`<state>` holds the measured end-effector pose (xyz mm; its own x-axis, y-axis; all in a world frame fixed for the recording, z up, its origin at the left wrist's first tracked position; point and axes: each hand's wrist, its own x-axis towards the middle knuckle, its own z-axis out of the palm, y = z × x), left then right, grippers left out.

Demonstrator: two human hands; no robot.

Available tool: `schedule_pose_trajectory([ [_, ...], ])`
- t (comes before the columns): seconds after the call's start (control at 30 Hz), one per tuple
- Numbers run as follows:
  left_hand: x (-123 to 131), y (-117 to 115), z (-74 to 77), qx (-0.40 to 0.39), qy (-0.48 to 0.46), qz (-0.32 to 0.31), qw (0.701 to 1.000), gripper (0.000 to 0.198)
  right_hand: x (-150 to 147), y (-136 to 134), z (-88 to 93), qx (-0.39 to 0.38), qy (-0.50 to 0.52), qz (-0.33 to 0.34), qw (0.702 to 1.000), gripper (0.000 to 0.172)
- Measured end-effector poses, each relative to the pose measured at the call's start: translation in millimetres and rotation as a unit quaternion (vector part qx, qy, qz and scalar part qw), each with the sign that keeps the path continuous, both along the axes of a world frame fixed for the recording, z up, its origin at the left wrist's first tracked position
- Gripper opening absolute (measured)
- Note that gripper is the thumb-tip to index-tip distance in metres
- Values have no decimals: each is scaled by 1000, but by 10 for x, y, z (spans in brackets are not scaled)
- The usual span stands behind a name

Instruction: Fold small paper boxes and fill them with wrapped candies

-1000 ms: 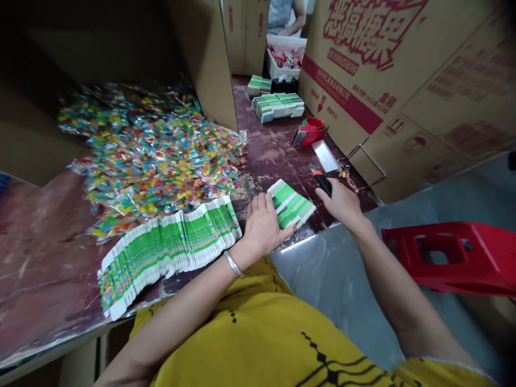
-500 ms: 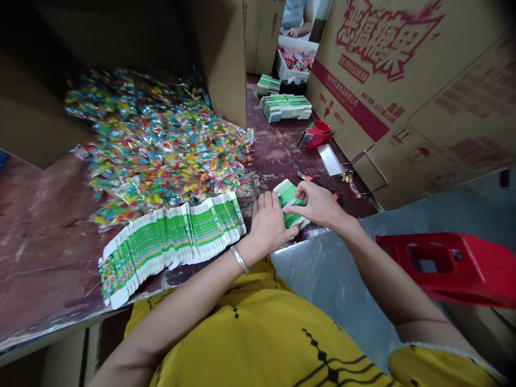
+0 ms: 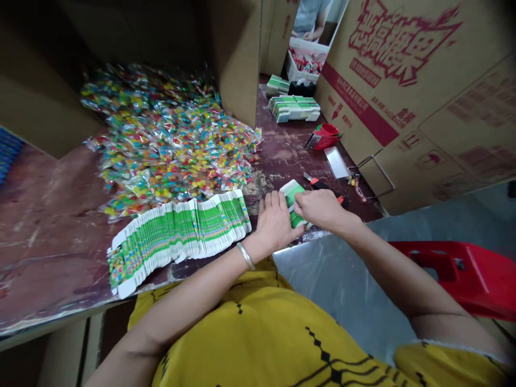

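Observation:
Both of my hands meet on a small green-and-white carton (image 3: 293,194) at the table's near edge. My left hand (image 3: 276,223) curls round its left side. From the right, my right hand (image 3: 320,208) closes over its top. A long fanned row of flat green-and-white cartons (image 3: 177,234) lies just left of my left hand. Behind that row spreads a heap of small clear bags of coloured sweets (image 3: 165,137). A black-and-orange cutter (image 3: 322,184) lies on the table just beyond my right hand.
A red tape dispenser (image 3: 324,136) and stacks of green cartons (image 3: 294,107) sit farther back. Large printed cardboard boxes (image 3: 423,86) wall the right side, another (image 3: 237,54) stands behind the sweets. A red plastic stool (image 3: 463,277) stands at right. Another person stands at a crate (image 3: 304,56) beyond.
My right hand let go of the cutter, left it on the table, and came left onto the carton that my left hand was holding down.

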<state>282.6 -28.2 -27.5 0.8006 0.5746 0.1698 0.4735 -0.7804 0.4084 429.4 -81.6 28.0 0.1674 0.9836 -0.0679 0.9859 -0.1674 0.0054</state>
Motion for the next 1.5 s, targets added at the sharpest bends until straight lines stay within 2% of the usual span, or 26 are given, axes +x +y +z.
schedule_pose_trajectory([
  [0.17, 15, -14, 12, 6, -4, 12, 1000, 90, 263, 28, -43, -10, 95, 68, 993, 20],
  [0.27, -4, -26, 41, 3, -4, 12, 1000, 91, 386, 10, -88, 11, 147, 75, 986, 21],
  [0.37, -43, 33, 118, -38, 10, -5, 999, 93, 411, -9, -143, 34, 186, 72, 979, 21],
  [0.43, -29, 137, 189, -80, 21, -14, 996, 83, 401, -16, -167, 45, 207, 71, 975, 21],
  [0.5, 56, 276, 242, -86, 3, -15, 996, 66, 386, -19, -176, 59, 224, 66, 970, 21],
  [0.57, 207, 416, 245, -51, -35, -32, 998, 53, 371, -22, -176, 75, 245, 55, 965, 21],
  [0.7, 506, 577, 121, -68, 3, -132, 989, 45, 367, -35, -192, 101, 314, 24, 944, 19],
  [0.77, 567, 583, 58, -77, 13, -148, 986, 40, 396, -40, -227, 121, 365, 1, 923, 22],
  [0.83, 569, 562, 29, -75, 12, -136, 988, 36, 446, -41, -282, 152, 421, -29, 894, 30],
  [1.0, 526, 531, 46, -69, 18, -126, 989, 34, 593, -49, -452, 231, 534, -99, 807, 38],
  [1.13, 537, 545, 37, -63, 4, -131, 989, 35, 690, -51, -560, 287, 578, -160, 747, 40],
  [1.23, 546, 550, 25, -61, -1, -130, 990, 35, 714, -8, -622, 310, 588, -188, 723, 44],
  [1.37, 539, 557, 24, -61, 0, -136, 989, 34, 742, 21, -601, 304, 592, -195, 720, 47],
  [1.4, 539, 560, 22, -61, -1, -137, 989, 34, 776, 0, -566, 290, 590, -193, 728, 48],
  [1.43, 540, 563, 18, -61, -2, -137, 989, 34, 824, -33, -523, 270, 562, -195, 757, 49],
  [1.5, 548, 569, 3, -60, -4, -135, 989, 35, 954, -126, -428, 226, 431, -211, 848, 52],
])
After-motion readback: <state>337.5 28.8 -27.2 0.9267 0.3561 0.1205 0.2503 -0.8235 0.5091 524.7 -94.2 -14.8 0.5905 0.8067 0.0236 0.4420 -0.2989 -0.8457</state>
